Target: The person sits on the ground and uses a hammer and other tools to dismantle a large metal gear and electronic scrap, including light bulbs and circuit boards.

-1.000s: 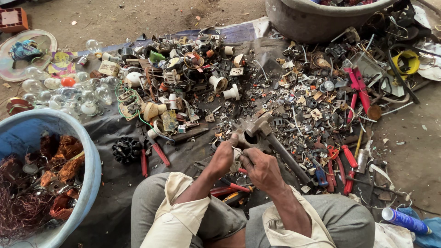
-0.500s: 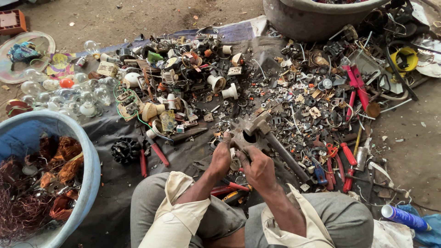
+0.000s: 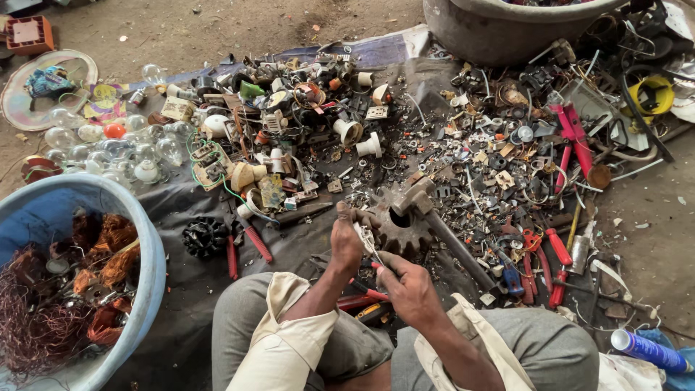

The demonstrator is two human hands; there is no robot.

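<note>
I sit on the ground with my knees up. My left hand [image 3: 347, 242] pinches a small pale scrap part [image 3: 364, 235] just in front of a rusty gear wheel [image 3: 397, 230]. My right hand [image 3: 407, 284] grips red-handled pliers [image 3: 365, 289], whose jaws meet that part. A hammer [image 3: 450, 242] lies across the gear, its handle running toward my right knee. Both hands are close together over the dark sheet [image 3: 181, 217].
A blue tub [image 3: 148, 264] of copper wire stands at my left. Glass bulbs [image 3: 145, 156], white sockets and circuit scraps lie beyond. Small metal bits and red-handled tools [image 3: 557, 250] spread to the right. A grey basin [image 3: 507, 32] sits far right, a blue tube [image 3: 648, 351] near right.
Both hands have dropped slightly toward me from the gear and hammer head. The pliers now meet the small part in my left hand.
</note>
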